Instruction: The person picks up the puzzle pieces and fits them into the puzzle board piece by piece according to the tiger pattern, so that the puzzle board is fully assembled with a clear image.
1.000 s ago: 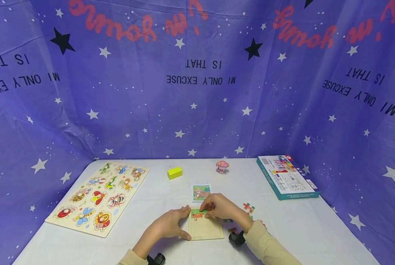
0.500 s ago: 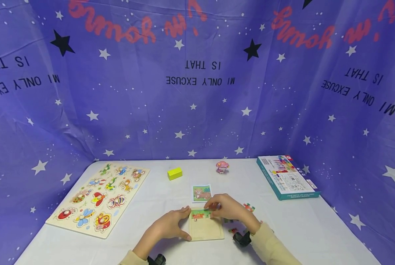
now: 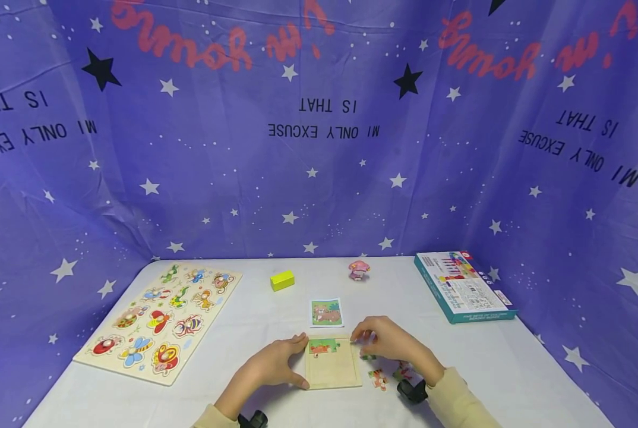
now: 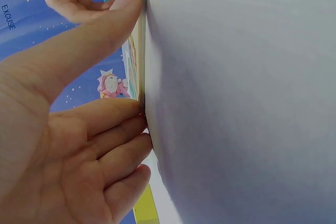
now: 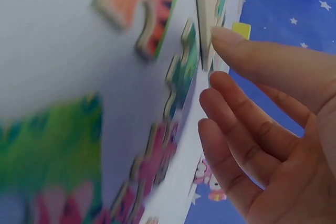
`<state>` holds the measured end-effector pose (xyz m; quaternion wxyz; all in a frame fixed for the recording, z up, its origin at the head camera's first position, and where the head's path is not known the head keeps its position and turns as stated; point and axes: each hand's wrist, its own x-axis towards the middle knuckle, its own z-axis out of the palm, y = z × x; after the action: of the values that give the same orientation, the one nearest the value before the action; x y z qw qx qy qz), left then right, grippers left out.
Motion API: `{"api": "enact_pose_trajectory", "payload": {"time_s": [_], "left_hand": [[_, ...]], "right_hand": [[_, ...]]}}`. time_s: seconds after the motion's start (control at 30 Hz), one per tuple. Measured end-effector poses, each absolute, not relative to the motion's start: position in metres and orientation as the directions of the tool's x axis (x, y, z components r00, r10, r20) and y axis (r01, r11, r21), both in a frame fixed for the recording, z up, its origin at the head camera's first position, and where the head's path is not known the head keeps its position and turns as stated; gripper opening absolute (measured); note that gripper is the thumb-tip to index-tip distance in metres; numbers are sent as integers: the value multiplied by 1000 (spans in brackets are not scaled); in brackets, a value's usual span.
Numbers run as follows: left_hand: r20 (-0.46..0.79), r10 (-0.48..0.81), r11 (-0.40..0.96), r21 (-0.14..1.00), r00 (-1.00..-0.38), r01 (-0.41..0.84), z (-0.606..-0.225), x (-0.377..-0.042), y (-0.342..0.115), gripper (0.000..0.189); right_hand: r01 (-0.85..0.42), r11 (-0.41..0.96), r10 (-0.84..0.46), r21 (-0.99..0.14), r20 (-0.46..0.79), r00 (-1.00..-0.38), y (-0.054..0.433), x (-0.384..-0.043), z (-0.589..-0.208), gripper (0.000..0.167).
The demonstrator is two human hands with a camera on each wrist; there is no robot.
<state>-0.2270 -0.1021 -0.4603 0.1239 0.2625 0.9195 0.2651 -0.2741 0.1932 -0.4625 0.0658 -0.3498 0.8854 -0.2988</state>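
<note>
In the head view, a square wooden puzzle tray lies flat, joined jigsaw pieces in its upper left part, green above orange. My left hand rests against the tray's left side, thumb at the near corner and fingers at the far corner; the left wrist view shows these fingertips touching the edge. My right hand hovers by the tray's right edge, fingers loosely bent, nothing visible between thumb and fingers in the right wrist view. Beneath and beside it lie several loose jigsaw pieces, some hidden by the hand and wrist.
A picture card lies beyond the tray. Farther back are a yellow block and a pink figurine. A wooden insect puzzle board lies at left; a teal-sided box at right. Purple curtains enclose the table.
My right hand has left the joined pieces and moved right, past the tray's edge. More of the card, the joined pieces and an orange loose piece shows now. The left hand stays put.
</note>
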Motion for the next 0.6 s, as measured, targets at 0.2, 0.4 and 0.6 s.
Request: {"api": "enact_pose_trajectory", "payload": {"time_s": [0.2, 0.4, 0.6], "left_hand": [[-97, 543, 721, 562, -834, 404, -460, -226, -103, 93], [-101, 540, 724, 562, -836, 400, -462, -227, -103, 93], [-103, 536, 726, 563, -838, 395, -463, -228, -103, 94]], "right_hand": [[-576, 603, -674, -552, 32, -738, 202, -272, -459, 26], [-567, 602, -680, -562, 10, -733, 203, -270, -459, 25], [-556, 603, -679, -572, -2, -735, 202, -272, -459, 26]]}}
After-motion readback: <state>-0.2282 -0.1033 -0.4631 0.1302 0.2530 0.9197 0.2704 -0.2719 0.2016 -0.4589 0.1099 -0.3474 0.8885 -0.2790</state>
